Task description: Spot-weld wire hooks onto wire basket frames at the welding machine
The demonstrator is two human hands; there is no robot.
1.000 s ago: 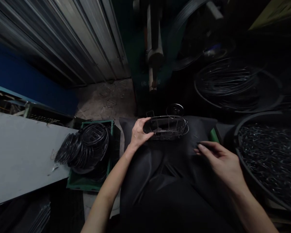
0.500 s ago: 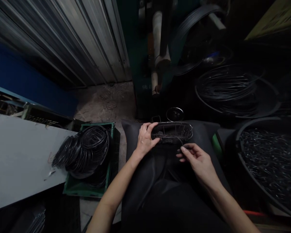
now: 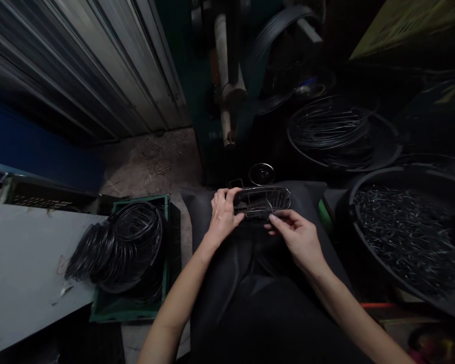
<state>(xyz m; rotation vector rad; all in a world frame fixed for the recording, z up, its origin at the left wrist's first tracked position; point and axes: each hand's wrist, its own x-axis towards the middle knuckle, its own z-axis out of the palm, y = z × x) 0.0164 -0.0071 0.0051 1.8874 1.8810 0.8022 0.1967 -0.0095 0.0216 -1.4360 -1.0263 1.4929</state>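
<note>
Wire basket sits at the centre, over the dark cloth on the person's lap; the big black tub of small metal pieces is off to the right and the green crate of bundled wire to the left, both well apart from it. Its long axis runs left to right, across the person's front (whether its underside rests on the cloth, I cannot tell). The left hand has its grip clamped on the basket's left end, thumb at the near rim, fingers over the far one. The right hand is nearer the right half; from its grip the basket lies just ahead, with more of the length to the left. That thumb and fingertips are together on a thin wire piece, right beside the near rim.
</note>
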